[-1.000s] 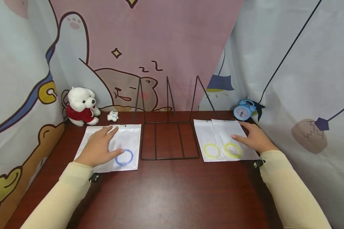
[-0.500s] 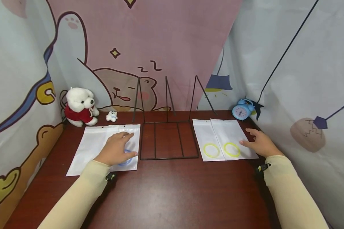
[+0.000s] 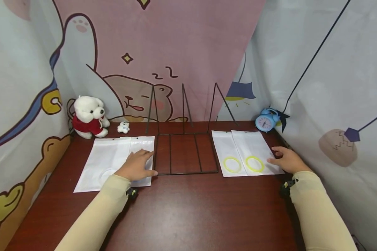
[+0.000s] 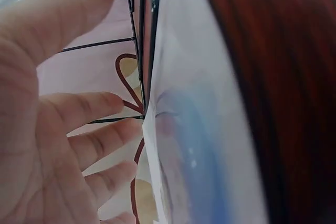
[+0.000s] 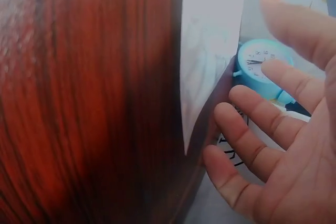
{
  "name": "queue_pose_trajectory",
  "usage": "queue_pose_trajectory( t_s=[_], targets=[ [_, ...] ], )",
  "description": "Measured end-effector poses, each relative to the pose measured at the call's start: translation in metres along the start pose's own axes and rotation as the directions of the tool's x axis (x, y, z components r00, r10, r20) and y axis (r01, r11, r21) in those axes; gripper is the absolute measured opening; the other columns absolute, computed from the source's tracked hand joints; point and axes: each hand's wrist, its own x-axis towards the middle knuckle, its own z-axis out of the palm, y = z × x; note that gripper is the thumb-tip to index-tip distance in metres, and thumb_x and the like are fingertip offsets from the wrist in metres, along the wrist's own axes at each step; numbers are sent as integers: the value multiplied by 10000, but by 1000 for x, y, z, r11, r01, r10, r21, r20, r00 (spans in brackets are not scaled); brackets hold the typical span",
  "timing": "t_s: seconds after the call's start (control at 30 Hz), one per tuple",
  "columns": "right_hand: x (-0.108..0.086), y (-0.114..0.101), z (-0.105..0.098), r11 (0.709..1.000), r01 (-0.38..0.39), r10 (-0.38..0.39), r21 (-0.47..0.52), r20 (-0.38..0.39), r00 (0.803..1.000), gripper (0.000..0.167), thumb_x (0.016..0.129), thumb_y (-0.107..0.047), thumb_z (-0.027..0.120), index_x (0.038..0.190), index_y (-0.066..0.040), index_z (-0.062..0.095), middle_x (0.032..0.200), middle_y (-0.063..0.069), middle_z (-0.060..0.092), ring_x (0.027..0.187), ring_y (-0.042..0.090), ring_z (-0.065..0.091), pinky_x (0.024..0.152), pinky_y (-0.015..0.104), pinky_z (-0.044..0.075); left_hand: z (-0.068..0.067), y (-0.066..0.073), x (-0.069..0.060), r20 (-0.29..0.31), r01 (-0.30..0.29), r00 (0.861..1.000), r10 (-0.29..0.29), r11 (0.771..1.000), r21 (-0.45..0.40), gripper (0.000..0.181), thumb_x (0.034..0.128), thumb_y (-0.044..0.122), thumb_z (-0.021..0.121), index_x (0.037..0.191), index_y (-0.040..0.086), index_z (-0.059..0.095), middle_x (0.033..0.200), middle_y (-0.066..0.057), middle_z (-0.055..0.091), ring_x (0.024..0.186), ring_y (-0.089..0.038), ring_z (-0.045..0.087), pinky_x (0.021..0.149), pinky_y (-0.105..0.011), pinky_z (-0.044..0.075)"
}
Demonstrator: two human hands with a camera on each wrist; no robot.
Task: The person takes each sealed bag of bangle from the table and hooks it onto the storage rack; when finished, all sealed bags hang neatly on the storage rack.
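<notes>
My left hand hovers over the right part of two overlapping white bags, fingers spread and thumb near the front left corner of the black wire rack. It appears to grip nothing. A faint white ring lies on the left bag; in the left wrist view, a blurred blue shape shows on the white bag. Beyond the rack lie two more white bags with yellow rings. My right hand hangs beside their right edge, fingers loosely bent, holding nothing.
A white plush bear in red and a small white figurine sit at the back left. A blue alarm clock stands at the back right. Curtains with cartoon prints surround the brown table.
My left hand has moved rightward across the left bags to the rack's edge, uncovering the left bag and hiding the blue ring. My right hand has drawn right and slightly toward me.
</notes>
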Motion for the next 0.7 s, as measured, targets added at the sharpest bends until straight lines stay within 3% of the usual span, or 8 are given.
queue_pose_trajectory(
  t_s=[0.13,0.4,0.7],
  targets=[
    [4,4,3,1000,-15,15,9,19,1000,871,958,-428,764,1548,91,390,1414,423,492,1231,546,534,988,650,524,3,1,0,29,26,999,-25,999,-32,898,864,445,837,1561,5,482,1557,-241,517,1522,-489,363,1214,-757,197],
    [6,7,7,996,-91,91,-6,55,994,860,947,-369,781,1553,86,374,1421,432,442,1216,556,501,1017,699,484,6,0,4,59,36,998,-33,998,-51,886,861,414,849,1549,-13,489,1565,-234,510,1502,-458,409,1211,-752,213],
    [13,7,13,996,-87,89,-36,45,995,884,924,-325,797,1529,138,349,1443,456,448,1251,564,513,1061,721,445,8,3,6,126,58,991,-47,995,-87,874,893,361,837,1572,-26,447,1649,-217,416,1573,-478,262,1246,-717,171]
  ],
)
